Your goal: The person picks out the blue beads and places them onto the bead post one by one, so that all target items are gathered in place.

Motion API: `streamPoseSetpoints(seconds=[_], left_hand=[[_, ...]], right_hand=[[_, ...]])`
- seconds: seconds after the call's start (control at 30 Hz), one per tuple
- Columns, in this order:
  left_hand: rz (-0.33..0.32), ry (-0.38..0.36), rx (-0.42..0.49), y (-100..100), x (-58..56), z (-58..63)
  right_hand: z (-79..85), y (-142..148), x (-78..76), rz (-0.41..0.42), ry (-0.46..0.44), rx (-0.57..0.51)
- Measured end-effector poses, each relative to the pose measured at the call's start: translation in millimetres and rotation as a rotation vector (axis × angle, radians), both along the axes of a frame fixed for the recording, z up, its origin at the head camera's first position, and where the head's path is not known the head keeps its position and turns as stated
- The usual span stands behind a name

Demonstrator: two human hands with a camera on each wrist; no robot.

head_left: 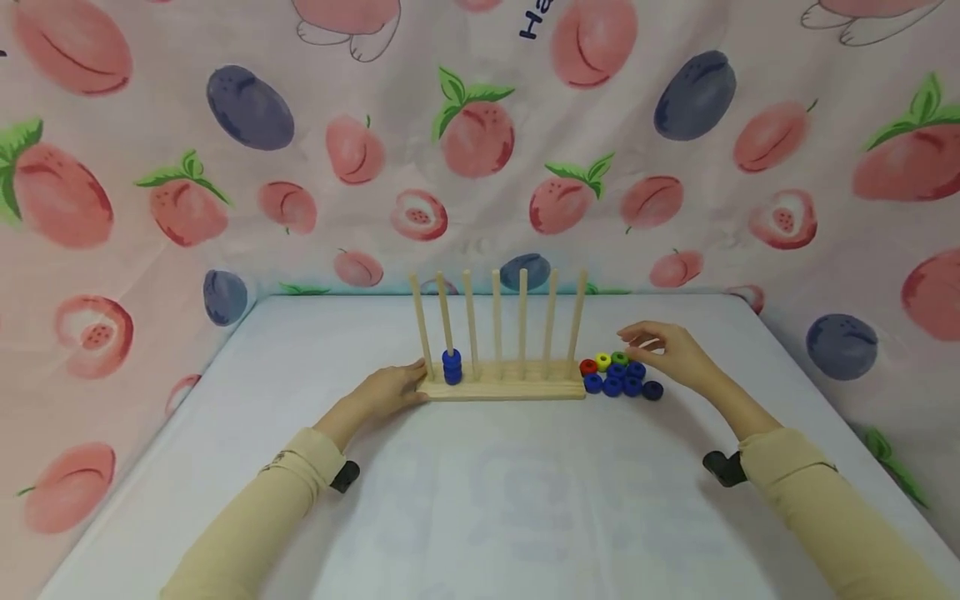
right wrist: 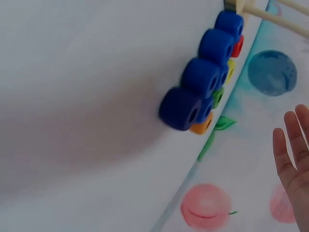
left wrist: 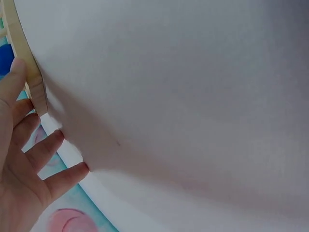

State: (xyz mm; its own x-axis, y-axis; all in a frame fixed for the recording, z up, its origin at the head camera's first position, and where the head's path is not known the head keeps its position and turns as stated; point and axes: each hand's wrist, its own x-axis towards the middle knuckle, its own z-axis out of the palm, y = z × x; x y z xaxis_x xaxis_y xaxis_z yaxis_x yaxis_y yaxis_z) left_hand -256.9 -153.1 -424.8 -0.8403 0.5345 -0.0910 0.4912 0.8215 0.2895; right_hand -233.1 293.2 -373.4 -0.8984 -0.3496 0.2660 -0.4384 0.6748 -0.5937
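Note:
A wooden peg stand (head_left: 502, 392) with several upright pegs stands mid-table. Blue beads (head_left: 452, 367) are stacked on its second peg from the left. My left hand (head_left: 386, 392) grips the stand's left end, thumb (left wrist: 17, 72) along the near side and the other fingers spread around the end. Just right of the stand lie loose beads: several blue ones (right wrist: 199, 75), a red (head_left: 588, 367), a yellow (head_left: 603, 362), a green (head_left: 619, 357) and an orange (right wrist: 202, 125). Over the back of this group hovers my right hand (head_left: 671, 350), fingers loosely extended, holding nothing.
A white cloth covers the table (head_left: 480, 492). Behind it hangs a fruit-patterned curtain (head_left: 480, 217), which also runs along both sides. The tall pegs (head_left: 522, 325) rise between my two hands.

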Motion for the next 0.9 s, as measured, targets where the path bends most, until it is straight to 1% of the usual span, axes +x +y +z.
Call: streamPoseSetpoints(seconds=[0.17,0.23,0.3,0.4,0.43,0.53,0.6,0.63,0.67,0.7,0.8,0.9], left_hand=[[0.039,-0.004,-0.021,3,2.9,-1.5],[0.045,-0.004,-0.01,3,3.4,-1.5],[0.043,-0.009,0.008,3,3.6,-2.0],[0.022,-0.003,0.03,3,3.2,-4.4],[0.002,0.028,0.031,1,-1.5,-13.0],[0.003,0.055,0.016,1,-3.0,-14.6],[0.02,0.063,0.007,2,-3.6,-14.7],[0.028,0.065,0.005,2,-3.8,-14.8],[0.049,0.034,0.001,5,0.6,-6.7],[0.054,0.029,-0.005,6,0.8,-6.3],[0.046,0.032,-0.024,7,0.8,-4.6],[0.031,0.045,-0.032,7,-0.3,-1.5]], right_hand=[[-5.9,14,-8.3,-0.023,-0.054,0.036],[-6.2,18,-11.2,-0.021,-0.063,0.048],[-6.9,23,-12.6,-0.01,-0.069,0.065],[-9.9,29,-12.3,-0.004,-0.093,0.1],[-11.5,31,-12.1,-0.004,-0.103,0.11],[-16.5,36,-12.1,-0.003,-0.12,0.132],[-19.3,37,-12.4,0.0,-0.135,0.135],[-20.8,38,-12.7,0.0,-0.147,0.136],[-22.2,39,-13.1,0.0,-0.161,0.141],[-23.8,39,-13.6,0.001,-0.179,0.144],[-27.7,41,-14.9,0.003,-0.217,0.17],[-31.3,42,-17.0,0.003,-0.216,0.192]])
